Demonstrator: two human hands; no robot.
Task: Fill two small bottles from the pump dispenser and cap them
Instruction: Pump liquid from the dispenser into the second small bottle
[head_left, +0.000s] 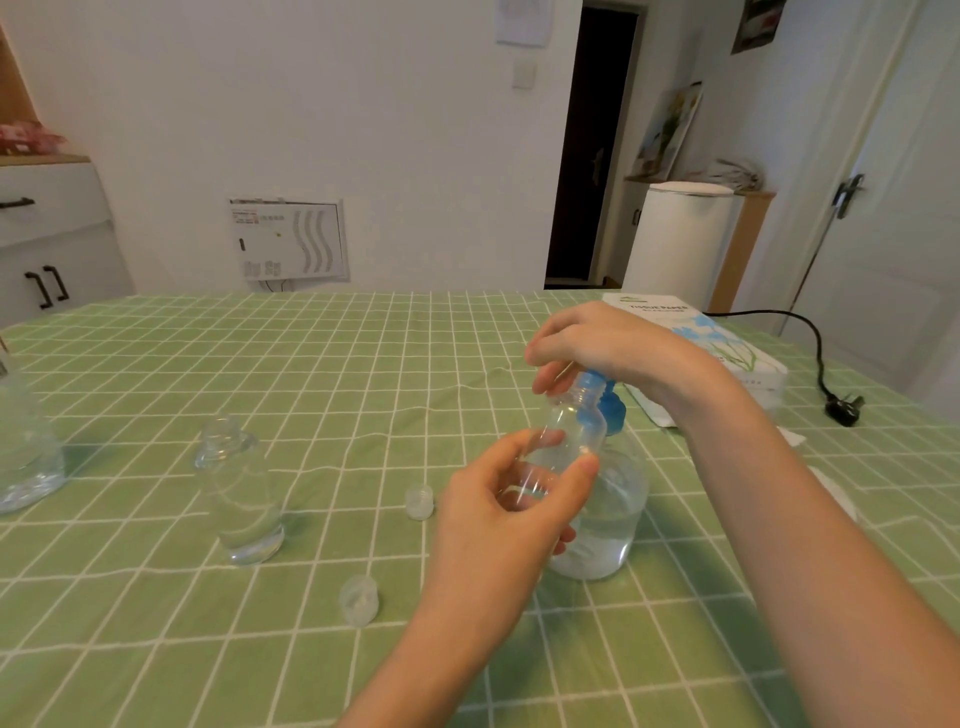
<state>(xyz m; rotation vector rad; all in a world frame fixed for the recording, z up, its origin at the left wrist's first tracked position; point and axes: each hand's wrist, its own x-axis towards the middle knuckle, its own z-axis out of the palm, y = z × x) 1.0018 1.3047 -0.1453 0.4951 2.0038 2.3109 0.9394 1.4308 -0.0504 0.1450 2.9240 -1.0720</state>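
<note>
Filling in hand, nothing capped yet.
Left grip (509, 509) clamped on small bottle (566, 431) at pump dispenser (610, 519) spout, right grip (613, 348) curled over its head; second bottle (239, 493) uncapped at left, caps (419, 501) loose on counter (311, 364).

A green checked tablecloth (260, 364) covered the table, and a white tissue box (717, 338) lay flat at the far right. Beside it a black cord (818, 343) snaked down to its plug (844, 408) on the cloth, with a white cylindrical container (680, 244) standing behind.
</note>
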